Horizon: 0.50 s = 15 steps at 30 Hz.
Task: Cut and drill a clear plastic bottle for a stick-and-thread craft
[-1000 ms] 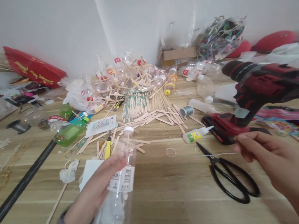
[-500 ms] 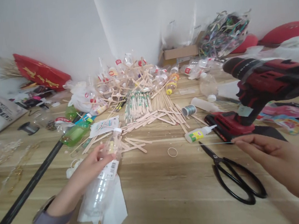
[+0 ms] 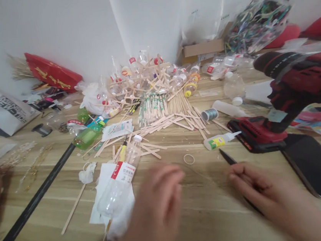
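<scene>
At lower centre, the right hand (image 3: 262, 186) pinches a thread (image 3: 202, 174), probably for control; the left hand's (image 3: 158, 202) closure I cannot tell (motion blur). The plastic bottle (image 3: 111, 197) lies lower left on paper (image 3: 104, 176).

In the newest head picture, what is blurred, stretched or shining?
Head view: the left hand is strongly smeared, the right hand less; the drill at the edge looks stretched, probably by a wide lens; small glints sit on the clear bottle; a pale streak crosses the wall; the top right corner darkens.
</scene>
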### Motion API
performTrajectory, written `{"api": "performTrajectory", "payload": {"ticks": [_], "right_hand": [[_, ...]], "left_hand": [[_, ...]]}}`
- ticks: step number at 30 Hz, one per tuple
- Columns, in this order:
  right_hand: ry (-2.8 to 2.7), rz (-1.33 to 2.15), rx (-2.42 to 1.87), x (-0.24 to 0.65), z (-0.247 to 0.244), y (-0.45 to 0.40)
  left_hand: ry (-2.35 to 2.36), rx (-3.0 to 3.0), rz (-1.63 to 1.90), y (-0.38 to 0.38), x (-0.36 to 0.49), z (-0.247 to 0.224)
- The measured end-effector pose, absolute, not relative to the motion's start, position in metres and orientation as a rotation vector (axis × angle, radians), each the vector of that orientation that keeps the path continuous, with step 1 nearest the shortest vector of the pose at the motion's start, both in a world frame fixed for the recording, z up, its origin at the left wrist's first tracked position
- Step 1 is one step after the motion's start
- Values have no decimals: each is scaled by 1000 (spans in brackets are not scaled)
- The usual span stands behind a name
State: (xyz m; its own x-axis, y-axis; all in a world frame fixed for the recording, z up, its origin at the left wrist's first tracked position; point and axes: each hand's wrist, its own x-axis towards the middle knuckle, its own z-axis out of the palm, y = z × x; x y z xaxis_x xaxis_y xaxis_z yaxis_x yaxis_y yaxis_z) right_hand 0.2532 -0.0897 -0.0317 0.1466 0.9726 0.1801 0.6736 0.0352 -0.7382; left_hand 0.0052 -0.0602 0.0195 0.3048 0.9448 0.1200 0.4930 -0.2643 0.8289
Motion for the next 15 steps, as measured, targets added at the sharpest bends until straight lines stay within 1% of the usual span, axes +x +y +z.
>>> {"api": "performTrajectory", "payload": {"ticks": [2, 5, 10, 15], "right_hand": [[-1829, 556, -1590, 244, -37, -95], [-2062, 422, -1368, 235, -41, -98], [-2106, 177, -1283, 223, -41, -99], [-2090, 124, -1258, 217, -40, -102]], "left_hand": [[1129, 1705, 731, -78, 35, 8], [1111, 1560, 653, -85, 59, -10], [1168, 1464, 509, -75, 54, -22], [1224, 1461, 464, -75, 46, -18]]}}
